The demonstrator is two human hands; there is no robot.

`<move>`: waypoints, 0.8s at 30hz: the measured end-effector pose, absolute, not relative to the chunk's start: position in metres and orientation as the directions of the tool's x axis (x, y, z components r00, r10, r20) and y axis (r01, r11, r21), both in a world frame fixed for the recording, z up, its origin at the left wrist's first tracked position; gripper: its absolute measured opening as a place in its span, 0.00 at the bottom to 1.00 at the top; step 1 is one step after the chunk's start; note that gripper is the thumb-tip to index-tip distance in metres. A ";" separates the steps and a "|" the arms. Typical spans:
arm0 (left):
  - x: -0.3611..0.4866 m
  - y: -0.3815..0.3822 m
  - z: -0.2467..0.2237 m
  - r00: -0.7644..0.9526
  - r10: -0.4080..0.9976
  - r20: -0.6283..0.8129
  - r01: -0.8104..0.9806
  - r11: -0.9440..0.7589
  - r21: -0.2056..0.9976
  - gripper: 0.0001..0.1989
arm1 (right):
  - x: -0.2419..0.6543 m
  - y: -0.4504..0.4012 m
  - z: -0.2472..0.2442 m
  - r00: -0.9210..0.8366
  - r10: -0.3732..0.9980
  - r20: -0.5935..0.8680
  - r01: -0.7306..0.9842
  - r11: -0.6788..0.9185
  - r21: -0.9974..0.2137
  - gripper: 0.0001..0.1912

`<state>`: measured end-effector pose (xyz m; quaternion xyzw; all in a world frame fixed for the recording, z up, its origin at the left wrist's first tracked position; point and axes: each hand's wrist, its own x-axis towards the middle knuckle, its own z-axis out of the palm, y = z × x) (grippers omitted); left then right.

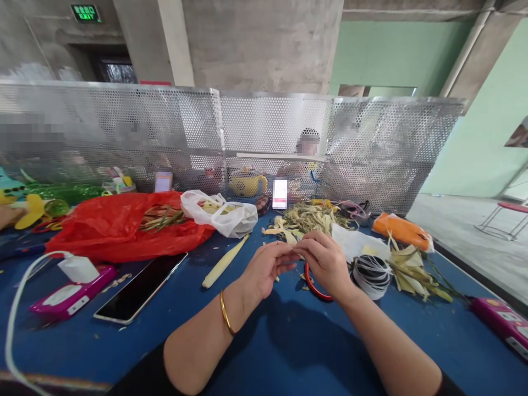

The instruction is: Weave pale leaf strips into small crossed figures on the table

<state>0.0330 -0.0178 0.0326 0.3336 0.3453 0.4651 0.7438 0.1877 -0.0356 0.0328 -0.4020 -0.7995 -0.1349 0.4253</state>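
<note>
Over the blue table (181, 341), my left hand (268, 265) and my right hand (324, 258) meet at the fingertips. Both pinch at something too small to make out. A red curved handle (315, 286) lies under my right hand. Behind my hands is a pile of dried husks (309, 217). One pale, long husk piece (225, 264) lies left of my left hand. Right of my right hand stands a roll of grey-white wire or cord (371, 275), beside a white sheet (358, 242) and more dried husks (416, 272).
On the left are a red plastic bag (111, 220), a white bag (231, 217), a tablet (142, 289) and a purple power strip (74, 294). An orange packet (402, 230) is at right. A perforated metal screen (268, 126) stands behind; a person is beyond it.
</note>
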 end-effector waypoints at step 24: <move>0.045 -0.019 0.021 0.105 0.994 0.034 -0.402 0.011 0.916 0.11 | 0.177 -0.033 0.029 0.030 0.852 0.523 0.577 0.412 -0.705 0.06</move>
